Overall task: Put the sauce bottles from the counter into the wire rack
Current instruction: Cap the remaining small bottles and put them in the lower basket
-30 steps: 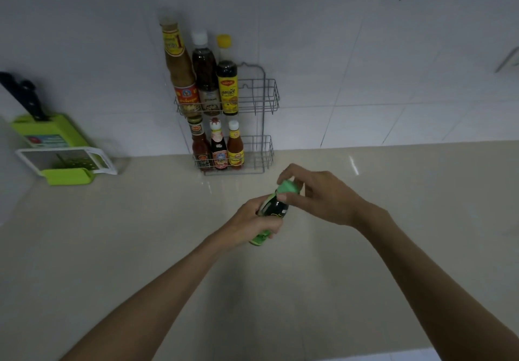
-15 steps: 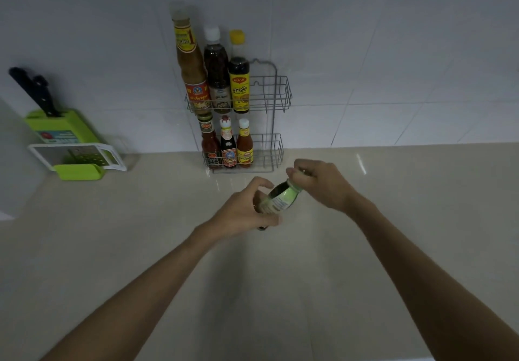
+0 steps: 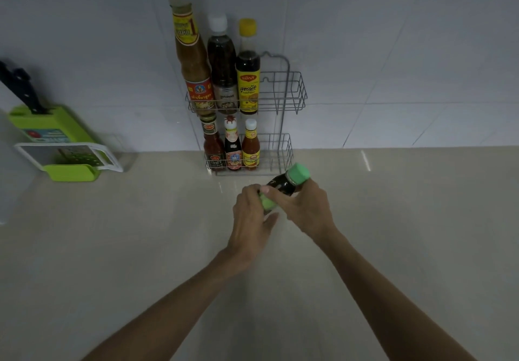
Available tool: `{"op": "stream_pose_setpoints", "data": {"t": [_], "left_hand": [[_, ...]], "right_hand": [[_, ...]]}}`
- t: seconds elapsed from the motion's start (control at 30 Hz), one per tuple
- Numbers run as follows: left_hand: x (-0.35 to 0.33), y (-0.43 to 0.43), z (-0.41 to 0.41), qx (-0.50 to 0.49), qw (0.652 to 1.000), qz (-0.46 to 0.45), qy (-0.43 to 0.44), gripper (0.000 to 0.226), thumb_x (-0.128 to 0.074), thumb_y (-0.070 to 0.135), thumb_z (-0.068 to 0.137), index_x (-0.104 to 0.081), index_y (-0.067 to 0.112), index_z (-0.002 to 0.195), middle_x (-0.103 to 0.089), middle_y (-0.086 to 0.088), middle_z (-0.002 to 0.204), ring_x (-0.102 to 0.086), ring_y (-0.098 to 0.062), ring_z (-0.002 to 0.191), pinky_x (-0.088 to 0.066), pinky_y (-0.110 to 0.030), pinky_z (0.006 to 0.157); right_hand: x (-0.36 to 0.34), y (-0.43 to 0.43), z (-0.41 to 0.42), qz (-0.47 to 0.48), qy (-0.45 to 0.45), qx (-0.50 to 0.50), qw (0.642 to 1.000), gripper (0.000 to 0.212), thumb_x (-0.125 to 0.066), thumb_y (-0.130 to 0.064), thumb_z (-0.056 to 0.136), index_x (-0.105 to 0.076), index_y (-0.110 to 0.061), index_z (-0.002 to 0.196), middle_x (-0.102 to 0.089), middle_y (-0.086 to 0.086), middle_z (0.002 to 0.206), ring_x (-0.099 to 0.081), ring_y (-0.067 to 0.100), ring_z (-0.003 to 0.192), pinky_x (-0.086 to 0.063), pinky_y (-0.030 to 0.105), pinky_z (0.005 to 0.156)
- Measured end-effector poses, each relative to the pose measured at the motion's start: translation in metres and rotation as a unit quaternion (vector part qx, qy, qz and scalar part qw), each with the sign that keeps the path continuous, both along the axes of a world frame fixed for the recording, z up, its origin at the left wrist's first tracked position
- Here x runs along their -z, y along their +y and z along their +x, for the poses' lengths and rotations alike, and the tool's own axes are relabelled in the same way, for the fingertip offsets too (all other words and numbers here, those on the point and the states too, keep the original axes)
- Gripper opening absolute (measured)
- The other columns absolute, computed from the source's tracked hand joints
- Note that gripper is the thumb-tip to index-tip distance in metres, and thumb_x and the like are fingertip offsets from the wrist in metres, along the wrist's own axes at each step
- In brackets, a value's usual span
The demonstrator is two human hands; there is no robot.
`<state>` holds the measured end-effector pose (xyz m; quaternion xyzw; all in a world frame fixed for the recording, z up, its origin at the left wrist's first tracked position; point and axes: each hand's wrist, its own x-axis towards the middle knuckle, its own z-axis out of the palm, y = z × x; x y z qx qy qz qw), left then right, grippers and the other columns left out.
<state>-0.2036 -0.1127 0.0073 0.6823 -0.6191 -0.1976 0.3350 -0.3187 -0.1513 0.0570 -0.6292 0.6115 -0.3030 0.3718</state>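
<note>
A small dark sauce bottle (image 3: 282, 184) with a green cap and green label is held tilted above the counter, cap pointing up and right toward the wire rack (image 3: 293, 93). My right hand (image 3: 304, 206) grips its body. My left hand (image 3: 252, 214) touches its lower end, fingers loosely spread. The two-tier rack hangs on the tiled wall. Its upper tier holds three tall bottles (image 3: 222, 68) on the left; its lower tier holds three small bottles (image 3: 233, 147) on the left. The right side of both tiers has bare wire.
A green knife block (image 3: 50, 127) with black handles stands at the left wall, with a white-framed slicer and green tray (image 3: 70, 161) in front of it. The beige counter (image 3: 140, 248) stretches around my arms.
The bottle has turned so its green cap now points up toward the rack. My right hand has shifted from the cap onto the body. Both hands have moved closer to the rack.
</note>
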Motion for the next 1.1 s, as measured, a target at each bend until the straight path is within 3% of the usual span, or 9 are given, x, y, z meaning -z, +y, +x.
{"op": "stream_pose_setpoints", "data": {"t": [0.17,0.3,0.43,0.6,0.73,0.8,0.9,1.03,1.1], "left_hand": [[0.011,-0.017,0.017,0.053,0.995,0.063,0.053,0.086,-0.066,0.008,0.083,-0.012,0.008,0.149,-0.028,-0.008,0.147,-0.026,-0.022,0.137,-0.027,-0.029,0.113],[0.028,-0.049,0.051,-0.032,0.990,0.093,0.104,0.097,-0.070,0.011,0.081,-0.005,0.011,0.152,-0.016,-0.009,0.158,-0.015,-0.024,0.146,-0.017,-0.031,0.118],[0.036,-0.084,0.087,-0.118,0.974,0.051,0.188,0.099,-0.078,0.008,0.074,-0.015,0.011,0.150,-0.029,-0.007,0.151,-0.030,-0.018,0.137,-0.026,-0.028,0.113],[0.049,-0.120,0.124,-0.158,0.949,0.083,0.259,0.123,-0.085,0.025,0.069,0.003,0.014,0.153,-0.007,-0.006,0.163,-0.012,-0.022,0.150,-0.017,-0.044,0.122],[0.050,-0.131,0.127,-0.120,0.940,0.079,0.308,0.116,-0.082,0.007,0.071,0.000,0.018,0.153,-0.022,-0.005,0.158,-0.029,-0.016,0.140,-0.026,-0.033,0.114],[0.052,-0.133,0.124,-0.094,0.940,0.064,0.321,0.106,-0.076,-0.006,0.071,-0.011,0.018,0.150,-0.041,-0.003,0.140,-0.044,-0.013,0.124,-0.037,-0.034,0.108],[0.059,-0.136,0.120,-0.086,0.940,0.042,0.328,0.101,-0.074,-0.011,0.069,-0.017,0.019,0.147,-0.045,0.001,0.129,-0.050,-0.015,0.117,-0.044,-0.036,0.103],[0.068,-0.139,0.120,-0.090,0.942,0.026,0.323,0.103,-0.076,-0.011,0.067,-0.018,0.023,0.145,-0.049,0.007,0.124,-0.055,-0.006,0.110,-0.047,-0.026,0.094],[0.071,-0.139,0.120,-0.090,0.943,0.028,0.320,0.104,-0.075,-0.012,0.068,-0.017,0.027,0.146,-0.050,0.016,0.119,-0.056,0.004,0.105,-0.048,-0.014,0.083]], "right_hand": [[0.013,-0.043,-0.001,-0.011,-0.073,-0.008,0.997,0.046,-0.082,-0.029,0.072,-0.060,-0.015,0.109,-0.063,-0.008,0.092,-0.068,0.022,0.082,-0.061,0.041,0.072],[0.022,-0.096,-0.002,-0.109,-0.040,-0.014,0.993,0.046,-0.080,-0.016,0.075,-0.048,-0.011,0.108,-0.064,-0.001,0.096,-0.063,0.019,0.085,-0.048,0.005,0.065],[0.049,-0.141,0.006,-0.132,-0.007,-0.057,0.990,0.043,-0.077,-0.011,0.074,-0.055,-0.009,0.111,-0.061,0.010,0.107,-0.059,0.025,0.097,-0.051,0.029,0.083],[0.074,-0.180,0.020,-0.106,0.016,-0.072,0.992,0.043,-0.077,-0.009,0.074,-0.057,-0.010,0.113,-0.063,0.011,0.111,-0.060,0.025,0.100,-0.048,0.025,0.081],[0.079,-0.199,0.028,-0.049,0.098,-0.155,0.982,0.053,-0.077,-0.010,0.075,-0.051,-0.009,0.121,-0.064,0.014,0.116,-0.061,0.029,0.105,-0.051,0.036,0.085],[0.081,-0.202,0.032,-0.023,0.111,-0.167,0.979,0.055,-0.076,-0.009,0.076,-0.049,-0.008,0.124,-0.063,0.015,0.119,-0.060,0.030,0.106,-0.045,0.031,0.080],[0.089,-0.202,0.033,0.005,0.121,-0.161,0.979,0.056,-0.072,-0.007,0.080,-0.043,-0.008,0.127,-0.062,0.018,0.122,-0.060,0.033,0.109,-0.044,0.032,0.080],[0.098,-0.189,0.034,-0.004,0.132,-0.155,0.979,0.062,-0.067,-0.004,0.083,-0.034,-0.005,0.135,-0.057,0.021,0.130,-0.055,0.037,0.118,-0.043,0.033,0.090],[0.103,-0.178,0.037,-0.020,0.160,-0.173,0.972,0.074,-0.067,-0.005,0.080,-0.025,-0.004,0.141,-0.046,0.018,0.141,-0.045,0.034,0.129,-0.033,0.045,0.109]]}}
